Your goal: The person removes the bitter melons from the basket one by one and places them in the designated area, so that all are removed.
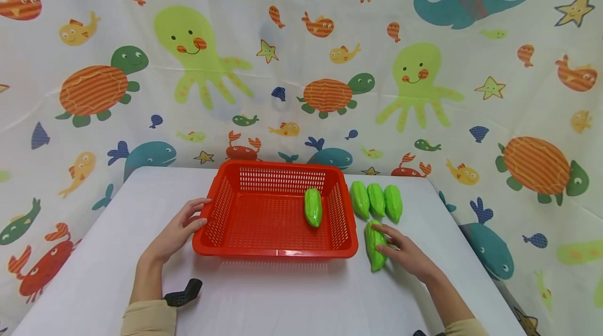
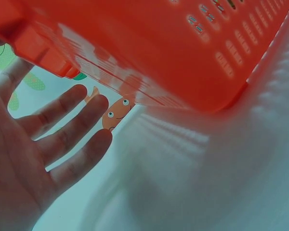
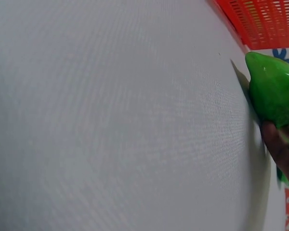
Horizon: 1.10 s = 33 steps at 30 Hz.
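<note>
A red plastic basket [image 1: 275, 253] with slotted sides stands on the table; one glossy green, ridged, elongated fruit [image 1: 313, 208] lies inside it toward the right. My left hand [image 1: 176, 231] is at the basket's left rim, thumb and index finger touching it. In the left wrist view the other fingers [image 2: 72, 137] extend loosely below the rim. Right of the basket, my right hand [image 1: 407, 255] holds a similar green fruit [image 1: 373, 244] between thumb and fingers. The right wrist view shows that fruit's pointed end [image 3: 269, 84], close to the tabletop; part of the hand is cut off.
Beyond the right hand, three more green fruits [image 1: 377, 200] lie side by side near the table's back right. A cloth [image 1: 292, 64] printed with sea animals hangs behind the white table [image 1: 282, 299]. A black strap mount [image 1: 183, 293] sits on the left wrist.
</note>
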Available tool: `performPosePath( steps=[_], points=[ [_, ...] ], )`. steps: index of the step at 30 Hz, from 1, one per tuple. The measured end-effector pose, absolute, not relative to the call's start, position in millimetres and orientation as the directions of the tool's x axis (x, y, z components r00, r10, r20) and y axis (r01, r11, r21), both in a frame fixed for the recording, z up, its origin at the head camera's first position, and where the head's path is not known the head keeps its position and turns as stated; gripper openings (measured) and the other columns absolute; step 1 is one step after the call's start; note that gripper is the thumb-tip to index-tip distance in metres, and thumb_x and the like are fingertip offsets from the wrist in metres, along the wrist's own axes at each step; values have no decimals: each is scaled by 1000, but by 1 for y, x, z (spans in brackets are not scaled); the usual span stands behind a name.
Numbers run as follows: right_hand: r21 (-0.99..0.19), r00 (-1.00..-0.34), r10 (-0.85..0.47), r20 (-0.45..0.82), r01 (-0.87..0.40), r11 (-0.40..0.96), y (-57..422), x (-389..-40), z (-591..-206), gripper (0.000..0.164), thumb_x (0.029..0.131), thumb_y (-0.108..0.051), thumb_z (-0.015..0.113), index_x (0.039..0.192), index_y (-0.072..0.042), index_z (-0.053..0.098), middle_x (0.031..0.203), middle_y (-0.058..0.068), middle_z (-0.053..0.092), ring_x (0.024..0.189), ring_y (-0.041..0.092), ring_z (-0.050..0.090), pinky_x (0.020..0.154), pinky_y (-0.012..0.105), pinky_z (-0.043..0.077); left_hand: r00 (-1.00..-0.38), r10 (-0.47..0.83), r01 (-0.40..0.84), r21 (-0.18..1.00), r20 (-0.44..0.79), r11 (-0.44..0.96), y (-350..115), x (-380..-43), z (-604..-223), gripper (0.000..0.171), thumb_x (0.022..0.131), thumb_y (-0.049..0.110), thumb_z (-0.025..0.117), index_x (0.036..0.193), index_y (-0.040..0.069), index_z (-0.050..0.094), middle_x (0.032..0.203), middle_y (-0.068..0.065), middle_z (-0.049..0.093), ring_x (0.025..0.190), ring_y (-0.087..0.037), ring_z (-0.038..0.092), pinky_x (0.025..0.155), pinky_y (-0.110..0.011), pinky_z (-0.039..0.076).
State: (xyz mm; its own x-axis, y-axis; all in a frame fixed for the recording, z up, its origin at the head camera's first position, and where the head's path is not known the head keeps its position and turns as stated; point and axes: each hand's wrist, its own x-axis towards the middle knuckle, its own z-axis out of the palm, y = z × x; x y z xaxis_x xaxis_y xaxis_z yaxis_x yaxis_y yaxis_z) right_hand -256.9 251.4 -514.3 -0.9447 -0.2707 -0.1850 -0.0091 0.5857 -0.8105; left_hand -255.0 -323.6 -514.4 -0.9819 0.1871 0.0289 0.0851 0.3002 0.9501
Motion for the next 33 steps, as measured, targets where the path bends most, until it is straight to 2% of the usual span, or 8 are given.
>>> performPosePath(
  steps=[5, 12, 33],
  points=[
    [-815, -954, -231, -191, 23, 578, 249, -257, -517, 55, 92, -39, 67, 143, -30, 49, 152, 11, 35, 137, 42, 34, 103, 63, 38, -982, 187, 81, 951, 25, 297, -324, -254, -514, 60, 97, 35, 59, 149, 20, 32, 153, -19, 28, 135, -47, 33, 95, -57, 48],
    [-816, -962, -188, -199, 56, 576, 248, -258, -521, 54, 91, -41, 67, 142, -30, 51, 149, 8, 39, 135, 42, 37, 101, 61, 41, -982, 187, 86, 949, 29, 304, -324, -254, -513, 60, 97, 35, 58, 149, 20, 32, 153, -19, 28, 135, -47, 32, 95, -58, 47],
    [-856, -963, -216, -163, 29, 516, 248, -264, -526, 54, 93, -40, 65, 142, -27, 50, 153, 8, 34, 140, 45, 27, 105, 67, 31, -982, 189, 87, 946, 27, 313, -324, -254, -512, 60, 97, 35, 58, 149, 20, 31, 153, -20, 27, 135, -48, 31, 96, -59, 46]
  ],
)
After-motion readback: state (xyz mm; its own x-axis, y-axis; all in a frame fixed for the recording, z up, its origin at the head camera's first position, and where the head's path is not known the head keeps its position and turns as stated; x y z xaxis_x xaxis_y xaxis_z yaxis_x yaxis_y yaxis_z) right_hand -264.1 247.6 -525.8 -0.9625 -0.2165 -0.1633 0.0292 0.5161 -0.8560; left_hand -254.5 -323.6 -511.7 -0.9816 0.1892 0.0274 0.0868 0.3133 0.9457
